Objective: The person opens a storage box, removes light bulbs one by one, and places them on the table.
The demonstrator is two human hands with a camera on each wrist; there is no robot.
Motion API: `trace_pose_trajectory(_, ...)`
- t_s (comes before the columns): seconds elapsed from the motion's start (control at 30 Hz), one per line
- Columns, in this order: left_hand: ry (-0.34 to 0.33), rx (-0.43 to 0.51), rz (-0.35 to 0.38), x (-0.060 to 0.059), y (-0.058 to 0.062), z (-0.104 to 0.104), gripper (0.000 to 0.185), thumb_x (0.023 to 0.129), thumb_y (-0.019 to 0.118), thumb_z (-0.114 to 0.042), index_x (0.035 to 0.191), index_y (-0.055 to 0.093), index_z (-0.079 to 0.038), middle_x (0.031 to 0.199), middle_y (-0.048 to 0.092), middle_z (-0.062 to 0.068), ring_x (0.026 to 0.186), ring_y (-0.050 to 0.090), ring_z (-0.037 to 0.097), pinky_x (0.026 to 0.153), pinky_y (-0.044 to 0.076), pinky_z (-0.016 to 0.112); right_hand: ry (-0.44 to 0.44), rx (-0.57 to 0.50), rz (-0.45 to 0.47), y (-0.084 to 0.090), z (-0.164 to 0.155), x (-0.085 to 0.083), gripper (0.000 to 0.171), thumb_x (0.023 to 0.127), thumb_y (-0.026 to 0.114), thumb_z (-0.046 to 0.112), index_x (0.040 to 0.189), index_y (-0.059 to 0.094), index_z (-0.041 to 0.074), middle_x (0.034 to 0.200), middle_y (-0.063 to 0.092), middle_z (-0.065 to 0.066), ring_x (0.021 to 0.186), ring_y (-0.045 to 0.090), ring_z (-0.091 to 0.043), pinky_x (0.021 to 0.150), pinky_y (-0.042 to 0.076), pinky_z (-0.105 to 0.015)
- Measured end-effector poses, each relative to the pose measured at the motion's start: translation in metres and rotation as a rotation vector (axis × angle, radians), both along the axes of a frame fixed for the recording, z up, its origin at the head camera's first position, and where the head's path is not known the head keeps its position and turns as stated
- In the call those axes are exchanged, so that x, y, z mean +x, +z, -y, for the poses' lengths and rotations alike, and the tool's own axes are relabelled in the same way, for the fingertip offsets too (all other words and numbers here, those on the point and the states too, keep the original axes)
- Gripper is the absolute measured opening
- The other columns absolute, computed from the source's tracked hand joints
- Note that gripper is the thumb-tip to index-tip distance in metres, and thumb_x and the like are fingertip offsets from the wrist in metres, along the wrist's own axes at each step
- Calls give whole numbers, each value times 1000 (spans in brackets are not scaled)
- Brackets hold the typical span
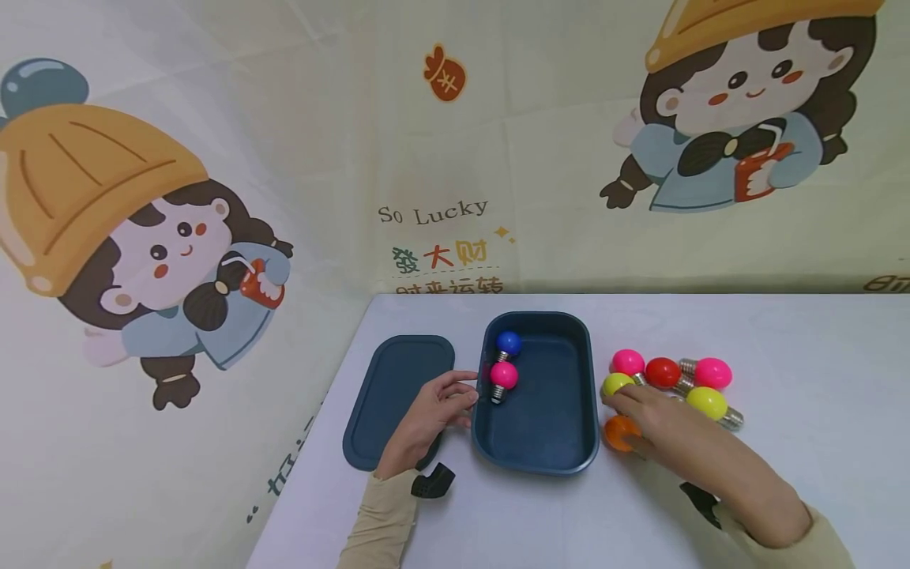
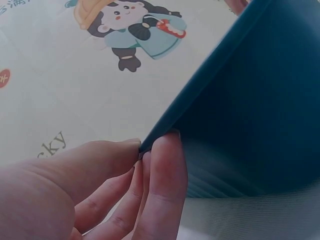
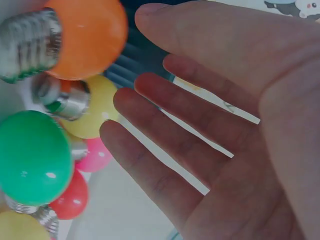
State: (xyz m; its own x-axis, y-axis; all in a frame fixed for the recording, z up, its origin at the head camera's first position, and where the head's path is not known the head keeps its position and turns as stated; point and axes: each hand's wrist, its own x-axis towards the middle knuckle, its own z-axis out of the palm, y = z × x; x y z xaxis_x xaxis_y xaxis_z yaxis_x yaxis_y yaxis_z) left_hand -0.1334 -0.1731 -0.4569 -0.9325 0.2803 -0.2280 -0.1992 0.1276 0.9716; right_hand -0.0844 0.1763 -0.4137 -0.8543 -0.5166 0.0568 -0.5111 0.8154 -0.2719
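My left hand (image 1: 434, 411) pinches the left rim of a dark blue box (image 1: 543, 411) between thumb and finger, seen close in the left wrist view. Inside the box, at its left side, lie a blue light bulb (image 1: 508, 342) and a pink light bulb (image 1: 504, 375). Over the bulbs on the right, my right hand (image 1: 664, 415) has its fingers extended and apart, with nothing between them. Nearest to it are an orange bulb (image 1: 620, 433) and a yellow bulb (image 1: 615, 385). A green bulb (image 3: 35, 157) shows in the right wrist view; my hand hides it in the head view.
Left of the box, a dark blue lid (image 1: 387, 395) lies flat, partly behind my left hand. Further bulbs on the white table include a red bulb (image 1: 663, 372), pink bulbs (image 1: 713, 373) and another yellow bulb (image 1: 707, 402). A printed cloth (image 1: 554, 221) hangs behind.
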Motion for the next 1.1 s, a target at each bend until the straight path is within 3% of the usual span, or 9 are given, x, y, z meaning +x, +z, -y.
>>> trace_pose_trajectory(0.1,4,-4,-3,1,2,-1,43,95,69,-21,134,58,-8,110,65,15,86,63,15,71,59,28,13,-10,-23,6,1,-2,60,64,92,12,118,67,8,113,66,-10,106,63,-30,71,61,-36)
trace_pose_trajectory(0.33,14,-17,2,0,3,-2,42,95,68,-22,134,57,-8,106,65,10,84,64,15,71,59,28,48,-58,-79,18,5,-8,47,74,87,13,116,68,8,109,66,-7,101,63,-24,75,61,-34)
trace_pose_trajectory(0.83,14,-18,2,-3,-1,-2,42,95,68,-22,134,58,-9,108,65,12,86,63,16,71,59,28,75,-106,-110,31,28,-19,47,77,86,16,119,67,6,115,66,-11,103,65,-27,74,61,-33)
trace_pose_trajectory(1.1,14,-24,0,-4,-1,-3,42,95,68,-22,134,58,-9,107,65,11,86,63,16,71,59,28,81,-119,-74,37,39,-23,49,78,85,17,121,66,7,116,65,-10,104,65,-27,75,61,-34)
